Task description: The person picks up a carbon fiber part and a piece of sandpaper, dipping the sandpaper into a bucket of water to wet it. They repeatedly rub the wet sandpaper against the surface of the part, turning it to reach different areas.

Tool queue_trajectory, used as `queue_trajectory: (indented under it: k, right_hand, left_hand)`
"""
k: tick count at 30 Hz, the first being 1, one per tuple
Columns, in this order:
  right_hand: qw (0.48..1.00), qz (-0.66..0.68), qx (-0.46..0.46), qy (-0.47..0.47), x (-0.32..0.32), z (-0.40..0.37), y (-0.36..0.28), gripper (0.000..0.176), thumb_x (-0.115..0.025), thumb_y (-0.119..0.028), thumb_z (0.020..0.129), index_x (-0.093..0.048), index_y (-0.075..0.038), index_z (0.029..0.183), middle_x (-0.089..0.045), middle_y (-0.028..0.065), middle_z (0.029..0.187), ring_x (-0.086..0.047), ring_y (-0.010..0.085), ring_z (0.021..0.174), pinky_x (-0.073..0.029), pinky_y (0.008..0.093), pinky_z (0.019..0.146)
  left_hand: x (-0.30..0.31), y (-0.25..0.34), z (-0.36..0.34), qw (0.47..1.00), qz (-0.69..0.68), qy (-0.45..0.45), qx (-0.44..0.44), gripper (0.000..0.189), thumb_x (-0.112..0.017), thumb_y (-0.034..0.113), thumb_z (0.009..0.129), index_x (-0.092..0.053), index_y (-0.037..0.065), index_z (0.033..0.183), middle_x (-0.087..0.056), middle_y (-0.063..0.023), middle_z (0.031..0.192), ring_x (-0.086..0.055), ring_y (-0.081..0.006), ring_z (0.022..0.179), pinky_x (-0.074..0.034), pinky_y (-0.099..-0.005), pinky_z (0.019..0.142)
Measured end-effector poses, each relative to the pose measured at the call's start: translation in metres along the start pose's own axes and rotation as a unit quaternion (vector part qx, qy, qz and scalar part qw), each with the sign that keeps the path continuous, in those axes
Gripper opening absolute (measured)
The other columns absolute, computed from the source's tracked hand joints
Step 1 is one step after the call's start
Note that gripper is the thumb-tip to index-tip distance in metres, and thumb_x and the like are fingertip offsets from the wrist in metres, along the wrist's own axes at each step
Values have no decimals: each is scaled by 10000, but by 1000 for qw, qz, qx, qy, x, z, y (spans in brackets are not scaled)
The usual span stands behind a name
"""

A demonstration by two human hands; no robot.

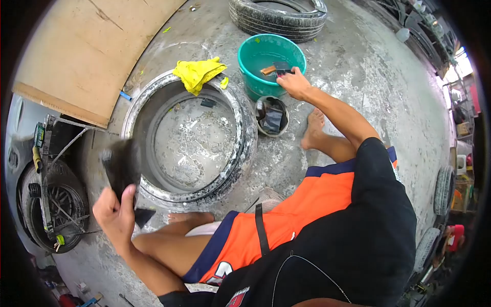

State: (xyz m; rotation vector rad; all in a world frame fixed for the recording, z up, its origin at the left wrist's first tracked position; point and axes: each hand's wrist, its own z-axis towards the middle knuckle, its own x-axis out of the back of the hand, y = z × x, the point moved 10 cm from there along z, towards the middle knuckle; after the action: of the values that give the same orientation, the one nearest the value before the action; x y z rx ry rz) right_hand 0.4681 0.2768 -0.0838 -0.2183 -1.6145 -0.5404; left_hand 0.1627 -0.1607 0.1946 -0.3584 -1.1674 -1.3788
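Observation:
My left hand point(116, 214) is raised beside the tire, its thumb and fingers closed on a dark flat piece point(124, 162) that is smeared by motion. Over the near rim of the green bucket point(246, 79), my right hand point(293, 83) grips a small black tool point(282, 68) with an orange-brown part at its far side. Water stands in the bucket. Just below it is a small round container point(260, 128) with dark sheets in it. A tire point(244, 148) lies flat between my hands, and a yellow cloth point(197, 72) hangs over its far rim.
Another tire point(276, 23) lies behind the bucket. At the left are a tan board point(87, 56), a metal rack point(47, 179) and a wheel point(66, 197). More tires point(443, 190) and shelves line the right side. The concrete floor point(353, 77) is stained with white patches.

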Motion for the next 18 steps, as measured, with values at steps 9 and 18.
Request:
queue_trajectory:
  k: [9, 18]
  right_hand:
    - [990, -6, 28, -141, 14, -85, -58, 235, -594, -44, 848, -610, -93, 1077, -722, 84, 966, -694, 292, 1044, -361, 565, 1068]
    - [965, 99, 178, -165, 16, -145, -159, 413, -804, -323, 797, -620, -144, 1121, -599, 35, 1072, -579, 221, 1066, -424, 439, 941]
  left_hand:
    - [-11, 43, 33, 982, -166, 30, -86, 615, -873, 79, 794, -279, 37, 642, -262, -60, 619, -222, -186, 565, -188, -346, 505]
    - [11, 23, 6, 998, -49, -3, -41, 535, -850, 63, 835, -345, 29, 660, -292, -26, 635, -253, -138, 574, -194, -307, 512]
